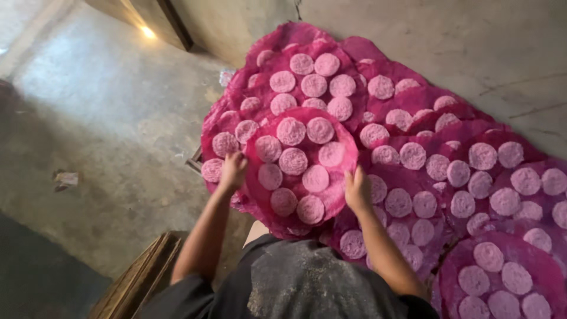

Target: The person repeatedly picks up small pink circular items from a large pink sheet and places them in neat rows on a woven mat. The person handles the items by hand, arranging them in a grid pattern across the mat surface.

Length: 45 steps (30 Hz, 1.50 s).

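Our left hand (232,170) gripped the left rim of a round magenta tray (301,166), fingers curled over its edge, and our right hand (357,190) clamped the right rim in the same way, so the tray hung level between both hands. We judged that the two-sided hold kept it flat, since pale pink discs (293,160) lay loose on it in a rough ring with one in the middle, each apart from the next. The tray sat just above and partly over a spread of like trays (449,171), which overlapped one another like scales, running from the far wall (472,41) down to the lower right corner, all loaded with the same discs. That overlap seemed to save room on the bare concrete floor (106,118). A wooden frame (139,274) lay by our left elbow, and a small scrap (66,179) lay well apart on the floor.
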### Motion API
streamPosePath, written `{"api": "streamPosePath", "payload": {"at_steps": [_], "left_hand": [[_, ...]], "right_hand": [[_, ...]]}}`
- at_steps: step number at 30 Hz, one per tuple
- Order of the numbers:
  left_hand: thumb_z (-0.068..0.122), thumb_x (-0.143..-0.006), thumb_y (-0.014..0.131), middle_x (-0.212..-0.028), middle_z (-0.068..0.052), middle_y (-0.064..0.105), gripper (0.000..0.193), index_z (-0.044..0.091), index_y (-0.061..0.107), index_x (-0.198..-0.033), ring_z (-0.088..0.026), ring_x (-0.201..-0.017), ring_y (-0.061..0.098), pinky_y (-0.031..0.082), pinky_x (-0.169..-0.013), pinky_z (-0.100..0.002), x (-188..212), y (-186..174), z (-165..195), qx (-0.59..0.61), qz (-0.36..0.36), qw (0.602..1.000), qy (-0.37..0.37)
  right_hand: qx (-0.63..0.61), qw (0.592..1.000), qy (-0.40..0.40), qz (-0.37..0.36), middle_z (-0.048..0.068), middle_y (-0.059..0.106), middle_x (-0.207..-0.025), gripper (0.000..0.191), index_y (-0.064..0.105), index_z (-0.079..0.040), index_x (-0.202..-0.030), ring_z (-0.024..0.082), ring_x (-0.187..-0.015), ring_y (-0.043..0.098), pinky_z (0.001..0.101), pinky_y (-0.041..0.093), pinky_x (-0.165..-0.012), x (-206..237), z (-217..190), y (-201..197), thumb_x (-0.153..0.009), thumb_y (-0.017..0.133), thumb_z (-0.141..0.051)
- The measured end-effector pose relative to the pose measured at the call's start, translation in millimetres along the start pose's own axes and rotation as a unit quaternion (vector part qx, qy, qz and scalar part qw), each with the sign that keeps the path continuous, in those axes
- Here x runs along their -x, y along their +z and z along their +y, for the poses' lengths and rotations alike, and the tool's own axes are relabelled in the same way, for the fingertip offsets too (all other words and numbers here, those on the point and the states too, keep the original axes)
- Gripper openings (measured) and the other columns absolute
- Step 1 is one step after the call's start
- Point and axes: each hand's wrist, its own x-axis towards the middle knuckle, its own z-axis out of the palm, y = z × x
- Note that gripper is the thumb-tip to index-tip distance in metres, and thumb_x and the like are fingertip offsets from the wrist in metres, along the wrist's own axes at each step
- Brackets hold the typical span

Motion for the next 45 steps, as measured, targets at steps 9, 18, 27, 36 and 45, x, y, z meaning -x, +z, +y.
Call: {"api": "streamPosePath", "payload": {"at_steps": [9, 18, 27, 36, 45], "left_hand": [[0.03, -0.092, 0.072, -0.1, -0.022, 0.067, 0.036, 0.003, 0.062, -0.114, -0.042, -0.089, 0.066, 0.052, -0.076, -0.051, 21.1, -14.1, 14.7, -0.009, -0.023, 0.998, -0.059], [0.015, -0.098, 0.072, -0.08, 0.004, 0.056, 0.012, 0.004, 0.067, -0.098, -0.005, -0.072, 0.047, 0.04, -0.061, -0.024, 23.9, -30.5, 59.6, 0.325, -0.093, 0.94, 0.034], [0.009, -0.097, 0.068, -0.096, 0.004, 0.061, 0.013, 0.008, 0.065, -0.11, -0.006, -0.087, 0.054, 0.045, -0.075, -0.021, 98.0, 50.2, 198.3, 0.406, -0.232, 0.883, 0.039], [0.01, -0.099, 0.064, -0.103, 0.003, 0.062, 0.016, 0.007, 0.063, -0.115, -0.007, -0.096, 0.055, 0.045, -0.085, -0.021, 301.6, 274.4, 382.0, 0.399, -0.408, 0.806, 0.159], [0.008, -0.1, 0.063, -0.087, 0.007, 0.051, 0.005, 0.01, 0.059, -0.1, -0.006, -0.081, 0.046, 0.038, -0.074, -0.022, 422.5, 410.6, 533.1, 0.385, -0.495, 0.753, 0.198]], "right_hand": [[0.081, 0.994, 0.01, -0.067, 0.03, 0.069, -0.093, 0.028, 0.058, 0.003, -0.106, 0.052, -0.089, 0.065, 0.0598, 0.049, -0.077, 5.9, -20.4, 3.0, -0.098, 0.064, -0.023], [-0.021, 0.988, -0.103, 0.116, 0.029, 0.07, -0.095, 0.044, 0.059, 0.006, -0.125, 0.048, -0.086, 0.067, 0.0523, 0.052, -0.072, 31.6, -23.7, -40.9, -0.096, 0.072, -0.024], [-0.209, 0.958, 0.072, 0.185, 0.021, 0.071, -0.118, 0.041, 0.054, 0.006, -0.134, 0.027, -0.106, 0.071, 0.0374, 0.055, -0.09, 187.8, 37.1, -224.3, -0.103, 0.063, -0.019], [-0.088, 0.912, 0.129, 0.379, 0.016, 0.069, -0.121, 0.04, 0.055, 0.003, -0.137, 0.022, -0.107, 0.066, 0.0342, 0.052, -0.092, 446.7, 200.0, -416.5, -0.103, 0.064, -0.014], [-0.086, 0.907, 0.17, 0.376, 0.011, 0.072, -0.115, 0.032, 0.058, 0.0, -0.133, 0.018, -0.103, 0.067, 0.0329, 0.051, -0.092, 560.8, 301.0, -544.0, -0.103, 0.06, -0.013]]}}
